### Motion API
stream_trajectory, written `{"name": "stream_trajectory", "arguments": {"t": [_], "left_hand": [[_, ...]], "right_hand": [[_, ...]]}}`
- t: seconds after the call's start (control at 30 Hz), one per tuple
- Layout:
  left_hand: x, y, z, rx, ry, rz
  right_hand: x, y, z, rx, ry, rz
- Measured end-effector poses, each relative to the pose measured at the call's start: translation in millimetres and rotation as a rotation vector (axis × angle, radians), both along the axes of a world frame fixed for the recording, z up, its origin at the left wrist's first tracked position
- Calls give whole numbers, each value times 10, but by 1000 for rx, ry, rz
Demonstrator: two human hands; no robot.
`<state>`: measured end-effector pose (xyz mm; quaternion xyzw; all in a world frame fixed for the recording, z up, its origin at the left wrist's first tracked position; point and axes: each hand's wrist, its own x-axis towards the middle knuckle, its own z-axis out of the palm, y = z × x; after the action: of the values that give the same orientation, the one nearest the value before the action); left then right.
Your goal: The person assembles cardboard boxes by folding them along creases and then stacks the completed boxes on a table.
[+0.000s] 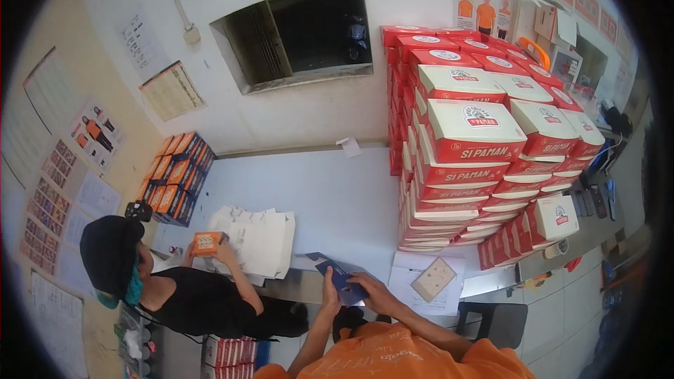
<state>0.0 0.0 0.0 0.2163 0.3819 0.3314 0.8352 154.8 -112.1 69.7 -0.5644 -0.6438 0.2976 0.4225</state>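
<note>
A dark blue carton (342,281), partly folded with a flap standing out at its upper left, is between my hands in front of my body. My left hand (328,295) grips its left side. On its right side, the fingers of my right hand (373,293) close on the edge. Past the carton lies the pale table top (337,203). To the right are white papers (414,270) with a pen, and a brown card or pad (433,279) rests on them.
At the left a co-worker (189,295) in black holds an orange box (210,243) beside flat white carton blanks (260,238). Orange and dark boxes (184,168) stand stacked behind. Tall stacks of red and white boxes (470,140) fill the right. A dark stool (491,323) is below.
</note>
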Motion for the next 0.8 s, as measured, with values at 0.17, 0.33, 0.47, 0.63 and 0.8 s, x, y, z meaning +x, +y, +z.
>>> {"name": "stream_trajectory", "arguments": {"t": [0.17,0.33,0.47,0.63,0.8], "left_hand": [[288,-164,543,212,26,113],[694,-382,1228,636,176,189],[687,-225,1135,427,91,322],[739,-560,978,301,122,299],[550,-282,1104,196,45,319]], "right_hand": [[-50,96,391,14,447,-623],[75,14,540,240,-95,-485],[256,-66,669,185,-242,-212],[96,151,358,103,-270,-461],[166,149,351,263,-93,-151]]}}
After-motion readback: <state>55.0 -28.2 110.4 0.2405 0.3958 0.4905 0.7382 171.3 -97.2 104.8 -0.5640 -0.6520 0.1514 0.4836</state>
